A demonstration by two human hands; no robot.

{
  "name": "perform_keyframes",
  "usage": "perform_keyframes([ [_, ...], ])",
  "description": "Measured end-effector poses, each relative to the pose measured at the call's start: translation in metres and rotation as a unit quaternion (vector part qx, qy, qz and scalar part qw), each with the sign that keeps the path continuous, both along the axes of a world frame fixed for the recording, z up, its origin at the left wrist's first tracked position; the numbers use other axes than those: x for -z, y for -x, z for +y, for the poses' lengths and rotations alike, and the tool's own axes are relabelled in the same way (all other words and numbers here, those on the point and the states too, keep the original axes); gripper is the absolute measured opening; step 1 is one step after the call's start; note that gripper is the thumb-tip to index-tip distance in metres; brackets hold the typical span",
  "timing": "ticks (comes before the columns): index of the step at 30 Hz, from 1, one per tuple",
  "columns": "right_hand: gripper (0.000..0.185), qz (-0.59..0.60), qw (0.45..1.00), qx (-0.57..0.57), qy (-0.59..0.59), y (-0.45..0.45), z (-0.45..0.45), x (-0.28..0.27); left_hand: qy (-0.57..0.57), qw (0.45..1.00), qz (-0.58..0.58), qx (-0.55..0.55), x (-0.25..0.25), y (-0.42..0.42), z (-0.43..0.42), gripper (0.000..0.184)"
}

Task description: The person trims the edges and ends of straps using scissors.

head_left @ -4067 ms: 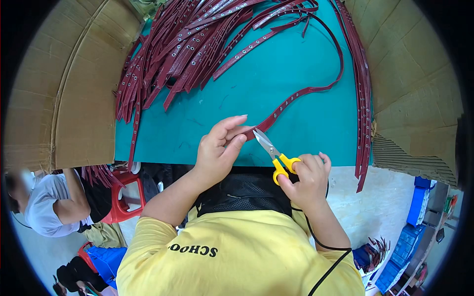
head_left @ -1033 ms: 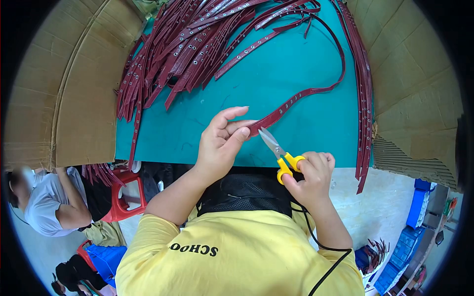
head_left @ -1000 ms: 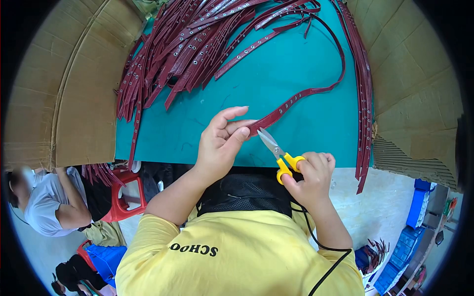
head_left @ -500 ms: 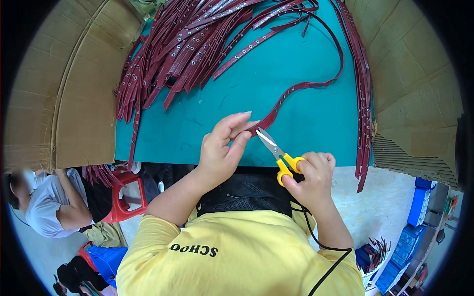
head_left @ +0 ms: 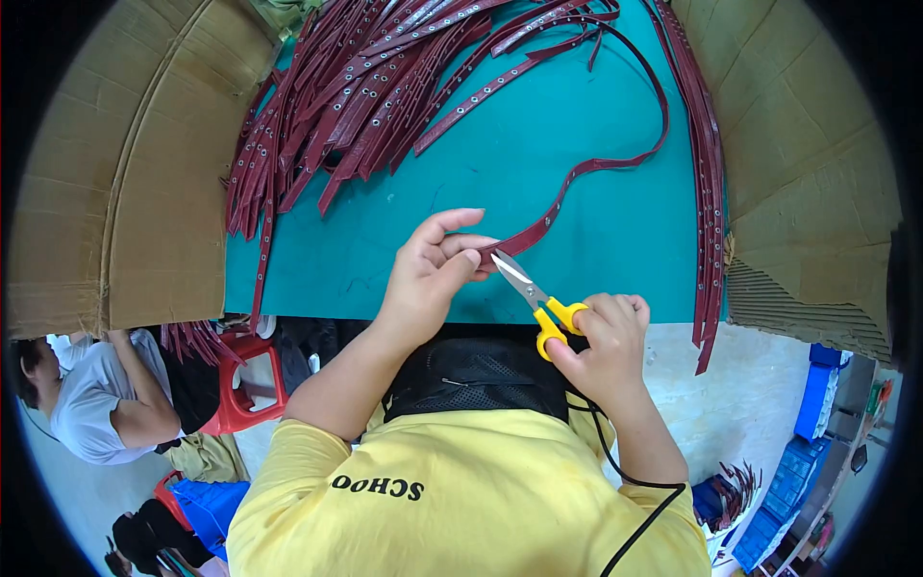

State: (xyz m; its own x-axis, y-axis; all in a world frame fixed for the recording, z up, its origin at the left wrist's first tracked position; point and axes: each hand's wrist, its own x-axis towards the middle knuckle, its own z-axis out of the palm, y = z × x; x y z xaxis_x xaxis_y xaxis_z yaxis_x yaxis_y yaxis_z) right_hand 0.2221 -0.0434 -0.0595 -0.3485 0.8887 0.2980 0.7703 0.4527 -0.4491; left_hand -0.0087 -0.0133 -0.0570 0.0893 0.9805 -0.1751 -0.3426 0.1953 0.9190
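Between the thumb and fingers of my left hand (head_left: 433, 269) is the end of a dark red strap (head_left: 580, 171) with metal eyelets. From there the strap curves up and away across the teal table top (head_left: 538, 125). My right hand (head_left: 612, 348) has its fingers in the yellow handles of a pair of scissors (head_left: 522, 287). The blades are slightly apart, and their tips are at the strap just beside my left fingertips. Whether the blades touch the strap I cannot tell.
A big heap of dark red eyelet straps (head_left: 370, 91) covers the upper left of the table. More straps (head_left: 707, 183) hang over the right edge. Cardboard walls (head_left: 168, 173) stand on both sides. A co-worker (head_left: 111, 394) is at the lower left, near a red stool (head_left: 245, 385).
My left hand has shifted slightly along the strap end, with its index finger lifted. The scissors have moved a little left, and the strap near the hand has turned.
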Motion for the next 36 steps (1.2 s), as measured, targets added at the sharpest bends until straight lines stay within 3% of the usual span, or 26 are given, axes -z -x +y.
perform_keyframes([
  [2, 0.027, 0.011, 1.000, 0.009, 0.003, 0.000, 0.001, 0.005, 0.030, 0.999, -0.024, 0.011, 0.006, 0.004, 0.002, 0.036],
  [5, 0.020, 0.119, 0.987, 0.054, 0.098, -0.004, 0.004, 0.022, 0.039, 0.999, -0.026, 0.020, 0.009, 0.005, 0.001, 0.033],
  [6, 0.018, 0.206, 0.963, 0.055, 0.166, -0.003, 0.006, 0.024, 0.036, 0.999, -0.022, 0.022, 0.008, 0.004, -0.001, 0.032],
  [8, 0.013, 0.371, 0.879, 0.057, 0.294, 0.001, 0.012, 0.027, 0.033, 0.999, -0.016, 0.028, 0.006, 0.002, -0.002, 0.029],
  [9, 0.013, 0.466, 0.807, 0.020, 0.362, 0.003, 0.015, 0.028, 0.031, 0.999, -0.013, 0.032, 0.005, 0.001, -0.003, 0.027],
  [12, 0.017, 0.678, 0.599, -0.001, 0.426, 0.028, 0.023, 0.012, 0.034, 0.998, -0.042, 0.031, 0.008, -0.004, -0.005, 0.023],
  [13, 0.021, 0.693, 0.589, -0.016, 0.416, 0.034, 0.028, 0.012, 0.026, 0.999, -0.028, 0.033, 0.011, -0.005, -0.005, 0.022],
  [15, 0.020, 0.700, 0.595, -0.004, 0.395, 0.038, 0.034, 0.025, 0.011, 0.999, 0.000, 0.034, 0.019, -0.006, -0.006, 0.020],
  [17, 0.019, 0.691, 0.617, 0.010, 0.376, 0.043, 0.038, 0.029, -0.066, 0.989, 0.131, 0.014, 0.022, -0.007, -0.008, 0.020],
  [20, 0.019, 0.650, 0.661, 0.024, 0.374, 0.046, 0.038, 0.028, -0.172, 0.935, 0.310, 0.002, 0.008, -0.010, -0.008, 0.020],
  [22, 0.017, 0.648, 0.659, 0.023, 0.380, 0.046, 0.036, 0.029, -0.224, 0.889, 0.399, 0.016, 0.003, -0.009, -0.005, 0.019],
  [28, 0.015, 0.643, 0.644, 0.047, 0.412, 0.042, 0.037, 0.021, -0.145, 0.928, 0.338, 0.062, 0.007, -0.010, 0.001, 0.011],
  [31, 0.014, 0.635, 0.651, 0.049, 0.413, 0.041, 0.035, 0.022, -0.144, 0.919, 0.362, 0.065, 0.009, -0.007, 0.003, 0.013],
  [36, 0.012, 0.598, 0.691, 0.037, 0.404, 0.040, 0.033, 0.028, -0.032, 0.974, 0.214, 0.067, 0.026, -0.006, 0.002, 0.016],
])
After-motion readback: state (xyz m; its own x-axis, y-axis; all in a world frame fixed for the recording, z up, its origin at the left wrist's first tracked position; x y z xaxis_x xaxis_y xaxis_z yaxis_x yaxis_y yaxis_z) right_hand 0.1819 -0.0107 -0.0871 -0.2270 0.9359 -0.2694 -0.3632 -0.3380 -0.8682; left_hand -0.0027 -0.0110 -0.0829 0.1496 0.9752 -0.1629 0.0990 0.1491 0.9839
